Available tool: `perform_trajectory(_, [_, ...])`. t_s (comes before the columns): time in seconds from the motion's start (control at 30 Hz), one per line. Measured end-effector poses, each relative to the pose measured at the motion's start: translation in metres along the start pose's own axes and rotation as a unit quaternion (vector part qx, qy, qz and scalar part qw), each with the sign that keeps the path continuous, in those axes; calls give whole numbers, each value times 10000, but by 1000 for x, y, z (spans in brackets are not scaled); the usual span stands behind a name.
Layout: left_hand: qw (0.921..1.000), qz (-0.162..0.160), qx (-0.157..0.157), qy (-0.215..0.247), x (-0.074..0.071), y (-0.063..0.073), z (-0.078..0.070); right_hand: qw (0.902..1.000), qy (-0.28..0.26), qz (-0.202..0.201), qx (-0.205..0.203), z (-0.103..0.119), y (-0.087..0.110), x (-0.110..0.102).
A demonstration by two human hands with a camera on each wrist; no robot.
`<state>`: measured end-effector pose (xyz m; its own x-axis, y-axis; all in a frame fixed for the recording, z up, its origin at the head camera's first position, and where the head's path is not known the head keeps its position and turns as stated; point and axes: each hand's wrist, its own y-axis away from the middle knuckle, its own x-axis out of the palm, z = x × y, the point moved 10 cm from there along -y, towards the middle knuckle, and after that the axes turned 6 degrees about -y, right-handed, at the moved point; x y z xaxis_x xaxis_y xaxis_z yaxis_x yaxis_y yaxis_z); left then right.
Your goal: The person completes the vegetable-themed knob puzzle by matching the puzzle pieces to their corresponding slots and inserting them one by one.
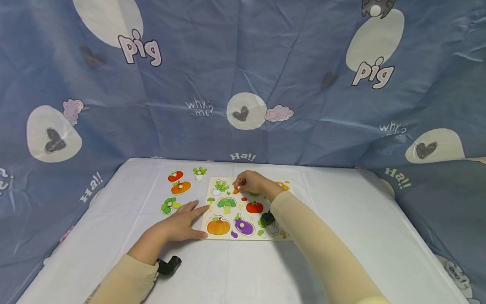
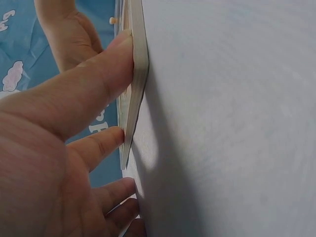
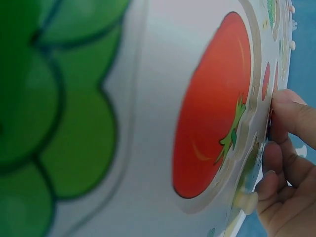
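Observation:
A wooden vegetable puzzle board (image 1: pixel 235 236) lies on the table. My right hand (image 1: pixel 252 182) is over its back part, thumb and fingers pinching an orange carrot piece (image 1: pixel 236 191) at the carrot's place. Straight fingers of my left hand (image 1: pixel 181 223) are spread at the board's left side. In the left wrist view, the thumb (image 2: pixel 106 69) presses on the board's edge (image 2: pixel 139 59). A purple eggplant piece (image 1: pixel 244 228) with a white knob sits in the board. Pictures of a tomato (image 3: pixel 215 108), a broccoli (image 1: pixel 226 203) and a pumpkin (image 1: pixel 218 226) show without knobs.
Left of the board lie loose knobbed pieces: a tomato (image 1: pixel 176 176), a pumpkin (image 1: pixel 180 188), a white radish (image 1: pixel 199 173) and a broccoli (image 1: pixel 169 206). A white cloth (image 1: pixel 341 236) covers the table. A blue printed curtain (image 1: pixel 311 126) hangs behind it.

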<state>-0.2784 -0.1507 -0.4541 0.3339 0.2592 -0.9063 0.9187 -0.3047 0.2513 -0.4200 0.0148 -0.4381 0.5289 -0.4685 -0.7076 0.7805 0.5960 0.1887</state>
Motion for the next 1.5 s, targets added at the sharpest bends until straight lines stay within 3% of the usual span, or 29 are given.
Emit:
perform_trajectory(0.7, [10000, 39, -44, 53, 4, 0, 0, 9998, -164, -83, 24, -4, 8, -1])
perform_trajectory(1.5, [10000, 6, 59, 1, -1, 2, -1, 9994, 106, -316, 51, -12, 59, -42])
